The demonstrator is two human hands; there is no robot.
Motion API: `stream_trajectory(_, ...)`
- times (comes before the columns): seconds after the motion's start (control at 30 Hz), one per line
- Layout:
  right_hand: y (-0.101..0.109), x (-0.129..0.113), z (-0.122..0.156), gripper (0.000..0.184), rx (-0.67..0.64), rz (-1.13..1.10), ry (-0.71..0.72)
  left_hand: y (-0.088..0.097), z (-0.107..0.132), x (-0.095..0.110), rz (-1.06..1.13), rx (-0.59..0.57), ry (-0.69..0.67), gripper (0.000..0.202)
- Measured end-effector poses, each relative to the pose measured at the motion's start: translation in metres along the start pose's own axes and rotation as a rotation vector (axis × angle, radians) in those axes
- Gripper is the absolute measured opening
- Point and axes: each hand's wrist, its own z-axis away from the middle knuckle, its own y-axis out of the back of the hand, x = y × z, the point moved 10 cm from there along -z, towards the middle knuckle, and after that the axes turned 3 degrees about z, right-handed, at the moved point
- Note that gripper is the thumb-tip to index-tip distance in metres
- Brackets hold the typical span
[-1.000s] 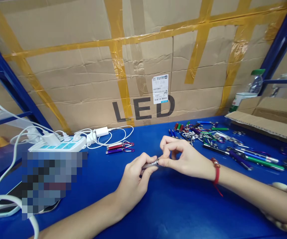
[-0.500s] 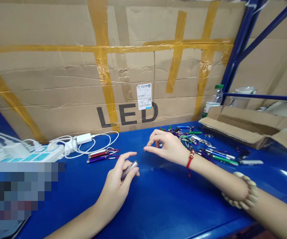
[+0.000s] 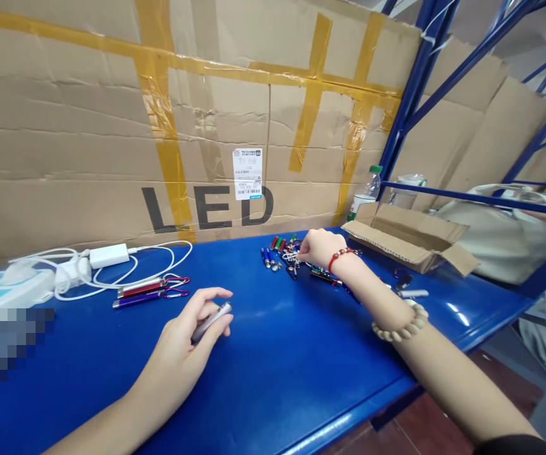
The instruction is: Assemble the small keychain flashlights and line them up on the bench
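My left hand [image 3: 185, 338] rests on the blue table [image 3: 273, 366], fingers curled round a small silver flashlight tube [image 3: 212, 320] that points up and right. My right hand [image 3: 317, 246], with a red string bracelet at the wrist and a bead bracelet further up the arm, reaches over to a pile of small coloured keychain flashlights and parts [image 3: 285, 251] at the back of the table. Its fingers are pinched down in the pile; what they hold is hidden.
Two finished keychain flashlights, red and purple [image 3: 147, 292], lie left of centre. A power strip [image 3: 7, 289] with white chargers and cables sits far left. An open cardboard box [image 3: 408, 240] and a bottle [image 3: 365, 193] stand at the right. A taped "LED" carton backs the table.
My right hand has left the silver tube and moved right and back to the parts pile. My left hand kept the tube and stayed low. The view swung rightward.
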Motion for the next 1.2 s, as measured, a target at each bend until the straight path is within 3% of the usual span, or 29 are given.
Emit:
stream_trajectory(0.33,-0.002,-0.001,0.003,0.022,-0.010,0.072,-0.016,-0.001,0.000,0.004,-0.044,-0.009,-0.047,0.024)
stream_trajectory(0.67,-0.019,-0.029,0.006,0.027,-0.074,0.030,0.154,-0.002,0.000,0.008,-0.048,-0.037,-0.049,0.024)
stream_trajectory(0.97,-0.004,-0.036,0.007,0.021,0.088,-0.067,0.209,-0.005,0.002,0.014,0.023,-0.067,-0.058,0.025)
stream_trajectory(1.2,0.008,-0.086,0.037,0.022,0.197,-0.241,0.485,-0.005,0.005,0.016,0.042,-0.083,-0.080,0.024)
